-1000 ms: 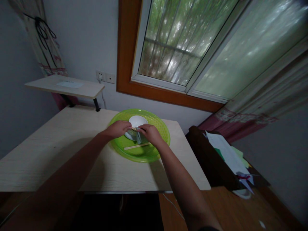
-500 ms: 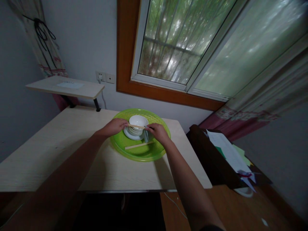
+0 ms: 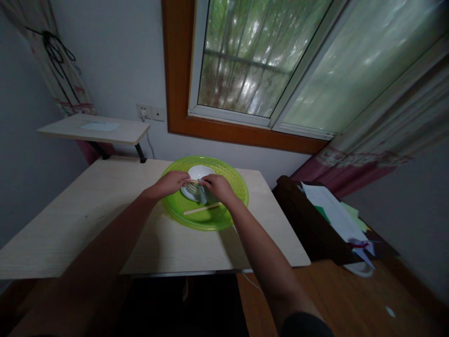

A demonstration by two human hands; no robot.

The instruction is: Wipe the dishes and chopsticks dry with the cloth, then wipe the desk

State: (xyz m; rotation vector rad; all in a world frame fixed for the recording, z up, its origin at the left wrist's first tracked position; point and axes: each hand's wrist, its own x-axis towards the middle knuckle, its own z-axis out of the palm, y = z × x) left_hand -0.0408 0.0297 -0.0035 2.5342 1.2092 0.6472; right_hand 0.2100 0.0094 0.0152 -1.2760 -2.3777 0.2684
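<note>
Over a stack of white bowls (image 3: pixel 201 171), my left hand (image 3: pixel 173 182) pinches one end of some chopsticks (image 3: pixel 194 181); I cannot tell how many. My right hand (image 3: pixel 220 188) is closed on a greyish cloth (image 3: pixel 203 194) around the same chopsticks, close to the left fingers. The bowls rest on a white plate (image 3: pixel 187 192), partly hidden by my hands. All of this is within a round green tray (image 3: pixel 177 213). More chopsticks (image 3: pixel 201 209) lie across the tray's near part, their right end by my right wrist.
The tray stands on a pale wooden table (image 3: pixel 182 255) against the wall. A raised shelf (image 3: pixel 122 133) with a paper (image 3: pixel 100 126) is at the back left. Right of the table is a dark brown piece of furniture (image 3: pixel 308 229) with papers (image 3: pixel 329 210) on it. A window (image 3: pixel 252 61) is behind.
My right hand has slid left with the cloth along the chopsticks, towards my left hand. The left hand has barely moved, and the view has shifted slightly.
</note>
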